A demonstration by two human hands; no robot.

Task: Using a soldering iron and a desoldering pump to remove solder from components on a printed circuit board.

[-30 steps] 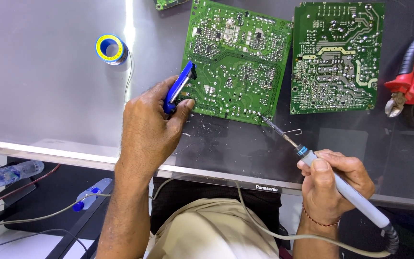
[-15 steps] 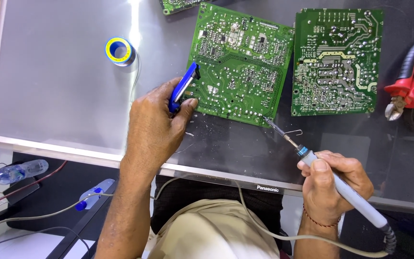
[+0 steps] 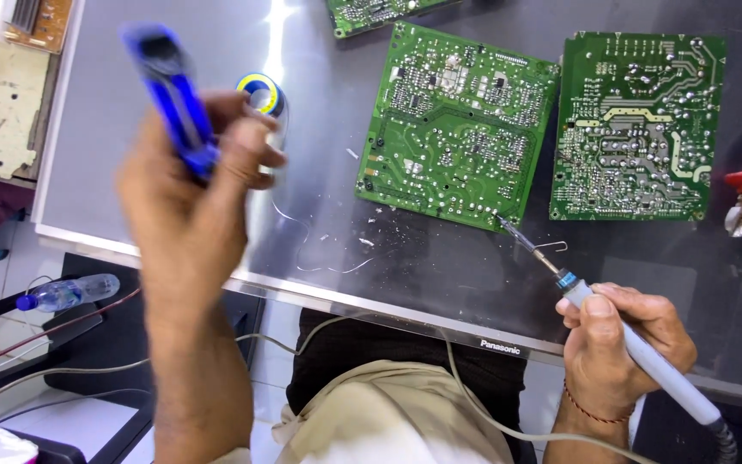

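Fingers (image 3: pixel 246 150) of the left hand (image 3: pixel 191 189) clench a blue tool (image 3: pixel 173 94) at upper left, raised above the worktop (image 3: pixel 130 172). At lower right, the right hand (image 3: pixel 620 339) grips a soldering iron (image 3: pixel 637 352), its tip touching the lower edge of the green circuit board (image 3: pixel 457 125) at centre.

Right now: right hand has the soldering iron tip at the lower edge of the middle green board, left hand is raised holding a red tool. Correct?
One thing is off: the tool in the raised left hand is blue, not red, as the head view shows. The rest stands: the right hand holds the soldering iron with its tip at the lower edge of the middle green board.
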